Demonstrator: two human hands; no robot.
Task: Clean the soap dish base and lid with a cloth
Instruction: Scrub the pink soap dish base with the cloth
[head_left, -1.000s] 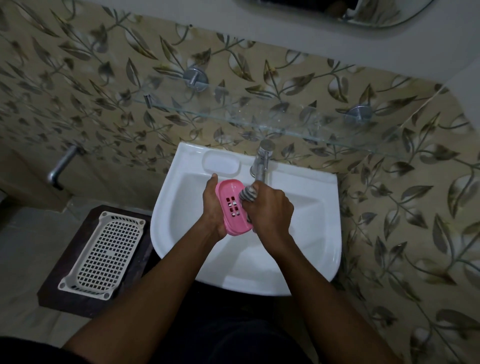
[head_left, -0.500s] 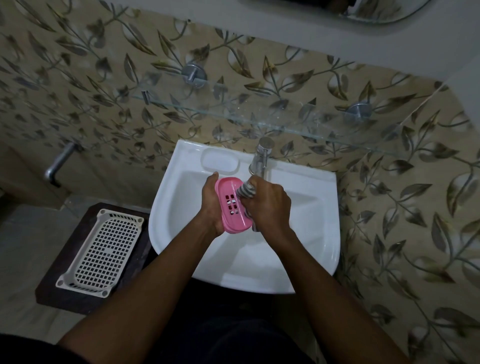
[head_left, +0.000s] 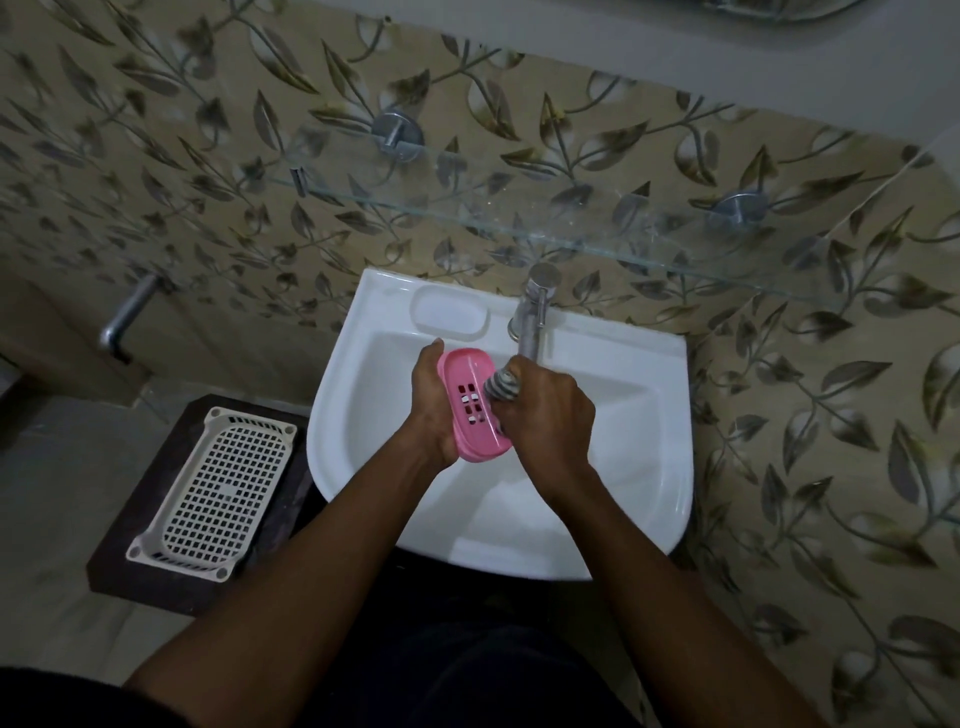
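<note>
Slipping is the main danger. The pink oval plastic soap dish piece (head_left: 470, 387), the one with the drain slots, is held on edge over the bowl of the white ceramic wash basin (head_left: 623, 467). The left hand (head_left: 428, 402) grasps it from behind, fingers curled round its rim. If the plastic is wet, a hard push could twist it loose and drop it into the bowl. The right hand (head_left: 548, 418) is clenched round a bunched grey striped cloth (head_left: 501, 387) and presses it against the slotted face. A fold could snag in a slot and jerk the piece. The matching half of the dish is not in view, so I judge it is yet to be cleaned.

Room is tight above. The spout of the chrome tap (head_left: 535, 317) sits just behind the right knuckles, and a long upward stroke could knock against it. The clear glass shelf (head_left: 571, 231) juts out over the back of the basin, so lifting high is unwise. Toward the person the bowl is open. To the left, well apart, a white plastic mesh basket (head_left: 218, 493) lies on a dark stand (head_left: 150, 587). The moulded soap recess (head_left: 449, 314) on the basin's back ledge is near the left thumb.
</note>
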